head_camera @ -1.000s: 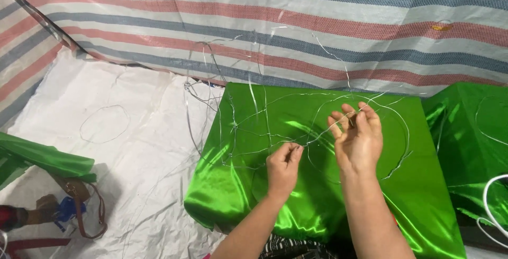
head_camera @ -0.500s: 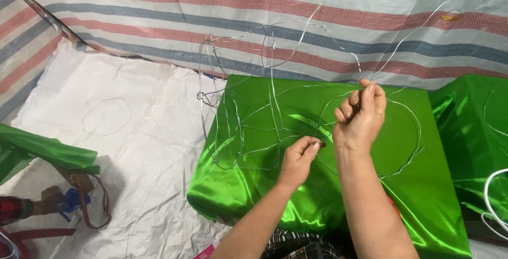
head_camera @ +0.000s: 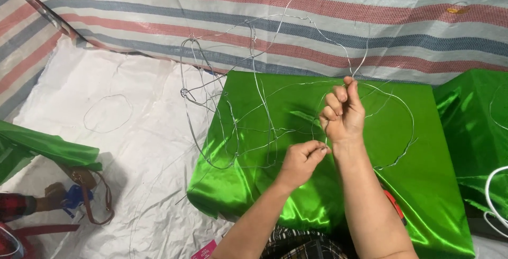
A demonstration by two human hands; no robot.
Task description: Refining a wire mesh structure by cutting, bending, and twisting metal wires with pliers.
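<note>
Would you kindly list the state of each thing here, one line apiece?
Wire frame: bent into loops, lifted over the cloth.
Left hand: pinching a wire strand.
Right hand: closed on the wire, raised.
Green satin cloth: spread flat, edges folded.
Loose wire ring: lying flat on the white sheet.
Brown bag: lying on the floor.

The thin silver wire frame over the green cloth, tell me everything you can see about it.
The thin silver wire frame is a loose tangle of bare, shiny metal strands bent into big curved loops, with a small twisted knot at its left edge. It stands partly raised above the glossy green satin cloth, its lower loops resting on it. The right hand pinches a strand up high; the left hand pinches another just below. Its overall shape is unclear.
</note>
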